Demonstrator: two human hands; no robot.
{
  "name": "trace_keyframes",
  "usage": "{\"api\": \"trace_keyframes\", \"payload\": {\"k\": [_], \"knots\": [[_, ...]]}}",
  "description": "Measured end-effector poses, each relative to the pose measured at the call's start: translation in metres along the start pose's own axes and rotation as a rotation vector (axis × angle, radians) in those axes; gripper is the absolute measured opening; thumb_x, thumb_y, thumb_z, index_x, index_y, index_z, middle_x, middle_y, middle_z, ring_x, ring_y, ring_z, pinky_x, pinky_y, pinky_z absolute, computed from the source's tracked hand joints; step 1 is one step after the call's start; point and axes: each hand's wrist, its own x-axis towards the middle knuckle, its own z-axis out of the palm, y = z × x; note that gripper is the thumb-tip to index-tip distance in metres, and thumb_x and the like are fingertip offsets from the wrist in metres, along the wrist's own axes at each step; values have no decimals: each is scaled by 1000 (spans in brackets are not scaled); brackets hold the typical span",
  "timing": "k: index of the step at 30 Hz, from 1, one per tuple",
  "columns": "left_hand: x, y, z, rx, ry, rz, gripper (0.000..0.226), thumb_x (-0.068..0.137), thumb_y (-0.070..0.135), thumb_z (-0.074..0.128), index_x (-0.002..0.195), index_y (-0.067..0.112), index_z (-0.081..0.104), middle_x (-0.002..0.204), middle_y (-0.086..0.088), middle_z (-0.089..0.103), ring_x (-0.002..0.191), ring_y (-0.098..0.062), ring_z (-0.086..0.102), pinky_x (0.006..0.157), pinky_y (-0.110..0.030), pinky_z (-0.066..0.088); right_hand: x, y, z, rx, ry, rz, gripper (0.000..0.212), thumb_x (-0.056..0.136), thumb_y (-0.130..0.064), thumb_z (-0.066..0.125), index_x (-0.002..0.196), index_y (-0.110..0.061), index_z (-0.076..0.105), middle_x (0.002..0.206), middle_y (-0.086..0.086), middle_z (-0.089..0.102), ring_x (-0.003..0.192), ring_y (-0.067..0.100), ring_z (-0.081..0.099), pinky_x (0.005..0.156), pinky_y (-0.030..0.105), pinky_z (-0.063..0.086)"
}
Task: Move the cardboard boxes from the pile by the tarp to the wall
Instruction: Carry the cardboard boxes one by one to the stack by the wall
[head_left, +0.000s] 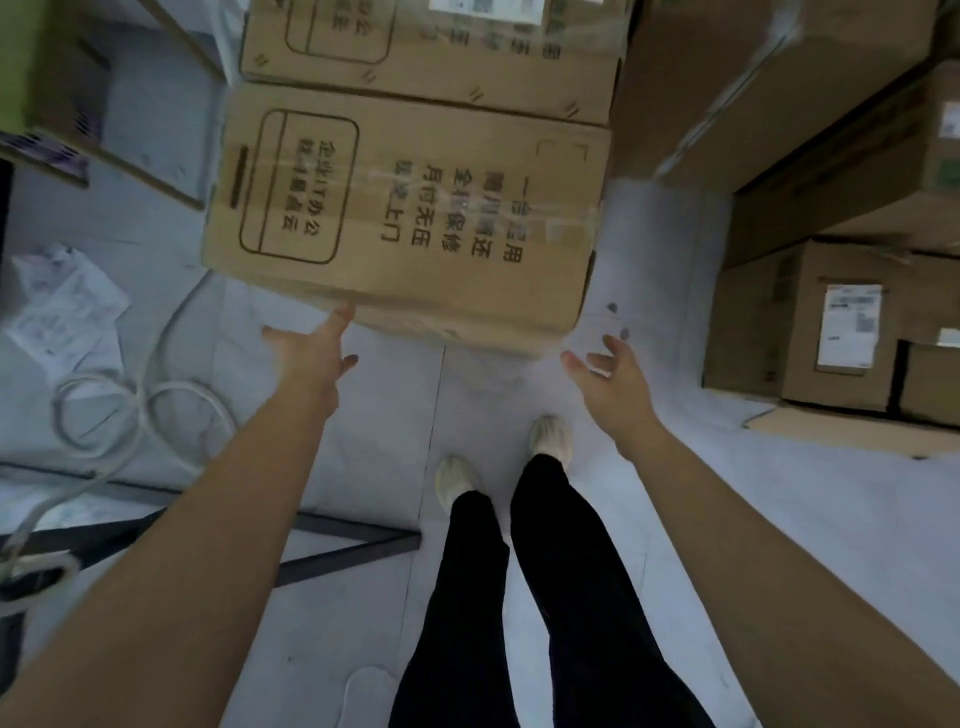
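A brown cardboard box with black printed characters fills the middle of the view, its near edge just ahead of my hands. A second printed box sits right behind it. My left hand reaches forward with straight fingers, and its fingertips touch the near lower edge of the front box. My right hand is spread and relaxed, just below the box's near right corner, apart from it and holding nothing.
More cardboard boxes are stacked at the right, one with a white label. A coiled white cable and crumpled paper lie on the pale floor at the left. My legs and shoes stand below the box.
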Motion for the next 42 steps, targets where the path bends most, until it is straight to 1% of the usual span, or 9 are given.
{"api": "trace_keyframes", "payload": {"k": [5,8,19,21,25,27,33,38,42], "knots": [[5,-2,23,-371,-250,-167,86,90,36,72,155,22,19,153,-15,27,134,-41,43,93,-59,54,21,-14,16,335,-121,36,89,96,-26,64,160,-33,2,141,2,46,125,29,55,104,48,50],[7,5,38,-419,-359,-171,65,89,31,74,141,24,36,141,-15,37,119,-41,52,86,-59,56,28,-28,28,360,-156,-45,79,91,-35,71,153,-40,23,137,-8,53,120,28,60,101,47,53],[18,13,60,-373,-287,-46,59,95,20,67,145,16,36,134,-6,47,101,-22,57,89,-53,57,41,-36,41,254,-80,-197,70,92,-28,73,151,-30,35,136,-12,58,116,-6,58,105,33,49],[10,13,59,-174,-214,-34,50,96,27,66,138,12,44,126,-5,55,103,-26,61,84,-47,59,32,-43,31,55,44,-171,86,88,-40,75,157,-19,27,152,0,44,134,6,47,115,38,39],[-30,25,37,788,-13,455,36,102,34,44,103,3,63,90,-11,67,82,-31,64,67,-41,52,-6,-68,5,-176,211,-277,81,93,-48,65,156,-15,26,157,9,34,143,25,36,116,44,34],[-65,49,29,937,-72,780,34,106,29,38,93,6,60,74,-8,60,69,-29,58,60,-37,43,-38,-97,-14,-197,290,-408,66,98,-46,58,152,-16,36,152,4,43,139,20,41,114,40,36],[-222,187,39,719,-138,1439,33,106,25,40,75,17,45,58,4,42,50,-17,42,47,-29,29,-170,-191,-101,-180,614,-864,35,103,-38,52,129,-17,62,117,-6,65,109,10,60,92,25,47],[-377,248,31,594,-145,1715,39,108,29,37,73,12,44,55,4,38,47,-19,39,46,-30,27,-284,-221,-179,-200,851,-960,31,104,-39,48,107,-18,71,86,-11,66,79,7,60,68,22,40],[-475,270,28,467,-138,1892,43,107,34,35,69,13,37,53,4,34,47,-25,41,50,-35,34,-362,-223,-240,-208,956,-1017,38,105,-43,44,105,-17,72,93,-7,73,83,10,66,73,25,49]]}}
